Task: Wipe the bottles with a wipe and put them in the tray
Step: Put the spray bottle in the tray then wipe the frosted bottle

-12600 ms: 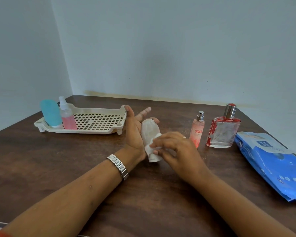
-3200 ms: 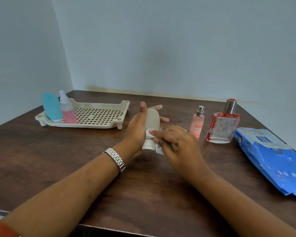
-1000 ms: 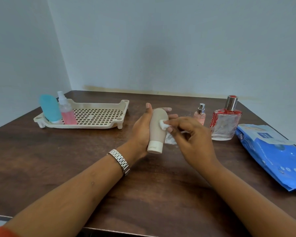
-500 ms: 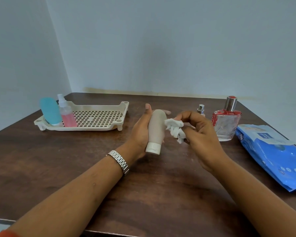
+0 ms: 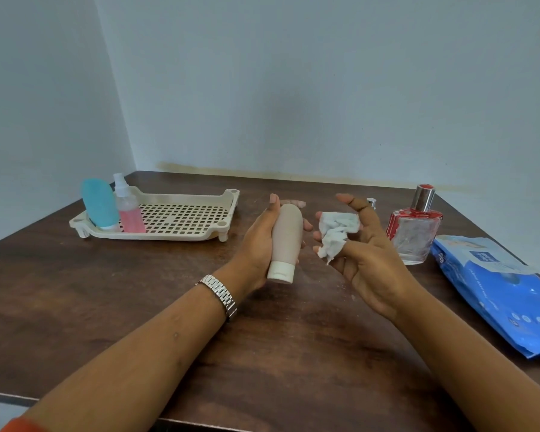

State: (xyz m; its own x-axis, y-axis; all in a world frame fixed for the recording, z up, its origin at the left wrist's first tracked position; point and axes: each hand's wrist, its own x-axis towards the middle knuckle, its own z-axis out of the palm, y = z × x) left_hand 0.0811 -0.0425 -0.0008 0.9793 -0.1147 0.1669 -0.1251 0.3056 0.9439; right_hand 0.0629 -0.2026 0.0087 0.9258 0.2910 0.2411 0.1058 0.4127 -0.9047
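Perforated tray (image 5: 156, 236), far left, holds a turquoise bottle (image 5: 99, 204) and a pink spray bottle (image 5: 131, 213). Perfume bottle (image 5: 413, 235), right, stands on the table (image 5: 293, 353). Left hand (image 5: 256, 244) grips the beige squeeze bottle (image 5: 286, 238), cap down, above the table. Right hand (image 5: 368, 263), just apart, pinches the crumpled wipe (image 5: 337, 232) between loosely spread fingers (image 5: 365, 244). Two placed; evidently at least two remain.

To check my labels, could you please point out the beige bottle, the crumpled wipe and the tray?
beige bottle (image 5: 287, 235), head view, mid body.
crumpled wipe (image 5: 337, 226), head view, bunched middle.
tray (image 5: 169, 236), head view, front rim.
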